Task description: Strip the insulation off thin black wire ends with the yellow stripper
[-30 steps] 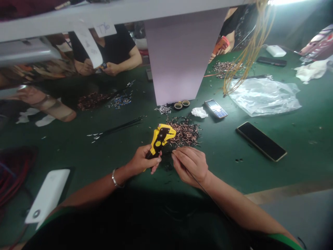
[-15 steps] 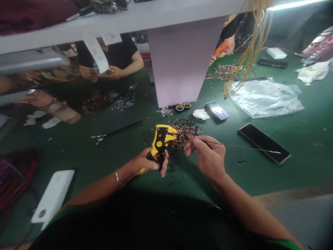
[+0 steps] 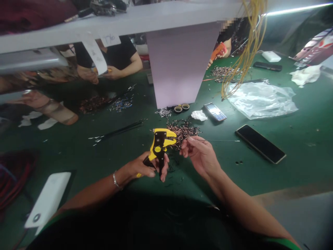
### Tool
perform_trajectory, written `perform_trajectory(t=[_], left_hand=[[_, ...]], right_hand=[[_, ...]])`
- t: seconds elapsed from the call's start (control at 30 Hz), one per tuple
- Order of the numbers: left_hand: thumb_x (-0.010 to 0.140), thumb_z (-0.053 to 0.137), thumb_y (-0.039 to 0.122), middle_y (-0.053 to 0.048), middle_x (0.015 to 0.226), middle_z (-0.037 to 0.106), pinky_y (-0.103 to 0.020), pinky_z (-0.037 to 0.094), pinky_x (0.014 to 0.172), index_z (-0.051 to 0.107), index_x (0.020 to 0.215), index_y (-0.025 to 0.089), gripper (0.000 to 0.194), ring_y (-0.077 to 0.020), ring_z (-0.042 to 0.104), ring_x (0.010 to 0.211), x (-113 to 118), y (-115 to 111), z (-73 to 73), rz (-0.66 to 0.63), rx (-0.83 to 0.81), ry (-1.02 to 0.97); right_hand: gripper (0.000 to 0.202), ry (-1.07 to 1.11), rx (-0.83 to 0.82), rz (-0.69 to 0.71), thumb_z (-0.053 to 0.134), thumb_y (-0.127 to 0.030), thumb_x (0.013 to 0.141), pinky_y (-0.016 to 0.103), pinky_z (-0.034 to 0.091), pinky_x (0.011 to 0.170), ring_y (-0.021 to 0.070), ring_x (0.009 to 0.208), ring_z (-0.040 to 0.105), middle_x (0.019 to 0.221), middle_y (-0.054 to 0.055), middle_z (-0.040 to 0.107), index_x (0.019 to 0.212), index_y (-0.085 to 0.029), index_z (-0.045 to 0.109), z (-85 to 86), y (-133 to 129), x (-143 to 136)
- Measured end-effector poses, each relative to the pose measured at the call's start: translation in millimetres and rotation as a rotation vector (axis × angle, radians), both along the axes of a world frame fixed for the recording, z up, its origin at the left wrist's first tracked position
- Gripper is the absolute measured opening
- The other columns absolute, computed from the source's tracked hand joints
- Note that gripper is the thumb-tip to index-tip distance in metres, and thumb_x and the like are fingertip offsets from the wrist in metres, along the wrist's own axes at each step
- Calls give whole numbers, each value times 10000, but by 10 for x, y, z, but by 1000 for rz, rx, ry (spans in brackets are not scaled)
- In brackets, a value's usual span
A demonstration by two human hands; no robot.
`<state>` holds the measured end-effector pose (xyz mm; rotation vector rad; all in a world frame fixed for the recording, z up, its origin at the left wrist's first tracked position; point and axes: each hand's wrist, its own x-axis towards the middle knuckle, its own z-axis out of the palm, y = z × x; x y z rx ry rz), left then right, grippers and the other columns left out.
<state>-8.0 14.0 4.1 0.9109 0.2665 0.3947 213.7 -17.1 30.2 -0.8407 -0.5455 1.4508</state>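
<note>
My left hand [image 3: 152,166] is wrapped round the handles of a yellow and black wire stripper [image 3: 159,144], whose jaws point right. My right hand [image 3: 199,151] pinches a thin dark wire [image 3: 221,140] between thumb and fingers, close to the right of the jaws. One end of the wire sticks out to the right; whether the other end is inside the jaws, I cannot tell. Beneath and behind the jaws lies a pile of short dark and copper-coloured pieces [image 3: 186,129].
Black wires [image 3: 119,130] lie at left. A keypad phone [image 3: 215,111], a dark smartphone [image 3: 261,143], a plastic bag [image 3: 262,99] and tape rolls [image 3: 178,109] are on the table [image 3: 226,194]. A shelf [image 3: 166,15] crosses above; other people's hands are behind.
My right hand has moved slightly left, nearer the stripper, and the wire's free end has drawn left, away from the smartphone. My left hand still grips the stripper.
</note>
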Motion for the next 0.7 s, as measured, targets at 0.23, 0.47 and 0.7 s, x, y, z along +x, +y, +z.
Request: perform_trajectory(t=[0.23, 0.47, 0.7], left_hand=[[665, 808, 194, -58, 835, 654, -407, 547, 720, 631, 1112, 149, 483, -213, 657, 734, 11, -13, 12, 11, -1, -19], [668, 820, 234, -66, 849, 651, -397, 555, 728, 628, 1110, 142, 491, -210, 657, 744, 0, -18, 37, 12, 40, 17], [665, 823, 248, -57, 825, 640, -405, 547, 729, 623, 1089, 141, 481, -211, 644, 737, 8, -16, 14, 33, 45, 30]], right_hand=[[151, 27, -33, 50, 766, -258, 750, 290, 563, 541, 105, 430, 566, 632, 16, 715, 646, -169, 703, -11, -1, -12], [152, 83, -74, 94, 774, -267, 745, 273, 563, 536, 91, 416, 548, 630, 11, 714, 654, -165, 706, -47, 5, -25], [125, 96, -108, 100, 788, -261, 723, 266, 565, 534, 92, 409, 555, 616, 13, 722, 673, -163, 729, -45, 0, -41]])
